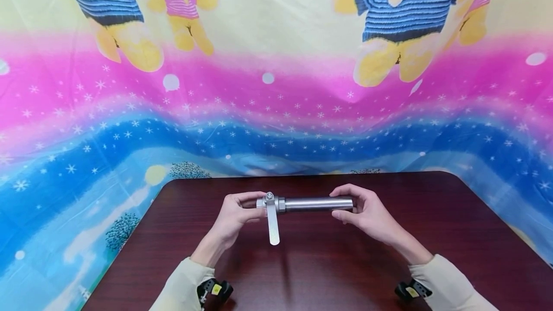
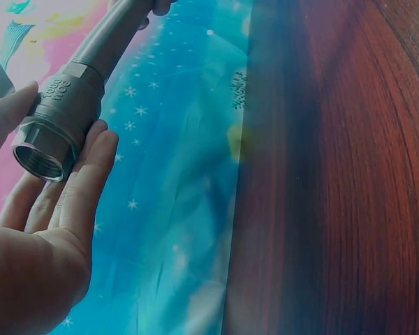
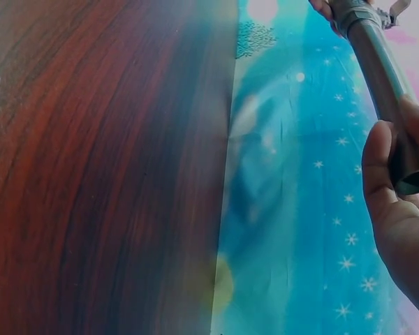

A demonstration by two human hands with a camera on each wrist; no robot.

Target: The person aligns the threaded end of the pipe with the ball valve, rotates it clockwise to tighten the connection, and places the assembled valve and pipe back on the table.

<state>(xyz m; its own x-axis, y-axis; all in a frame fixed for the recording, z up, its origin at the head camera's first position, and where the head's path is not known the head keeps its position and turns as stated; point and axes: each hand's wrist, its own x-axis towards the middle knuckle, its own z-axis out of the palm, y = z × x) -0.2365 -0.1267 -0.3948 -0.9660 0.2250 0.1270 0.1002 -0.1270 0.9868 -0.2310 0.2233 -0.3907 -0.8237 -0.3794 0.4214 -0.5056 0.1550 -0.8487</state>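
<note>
A metal ball valve (image 1: pixel 261 203) with a flat lever handle (image 1: pixel 273 227) is joined to a straight steel pipe (image 1: pixel 317 204), held level above the table. My left hand (image 1: pixel 233 215) grips the valve body between thumb and fingers at its left end. Raised lettering and the threaded open end of the valve (image 2: pixel 56 118) show in the left wrist view. At the pipe's far right end, my right hand (image 1: pixel 365 212) holds it between thumb and fingers. The pipe's open end (image 3: pixel 413 180) shows beside the right palm in the right wrist view. The lever points toward me.
A dark reddish wooden table (image 1: pixel 328 263) lies under both hands, with rounded far corners. Behind it and at its sides hangs a colourful cloth (image 1: pixel 276 100) printed with bears and snowflakes. Black wrist devices (image 1: pixel 216 291) sit at both sleeves.
</note>
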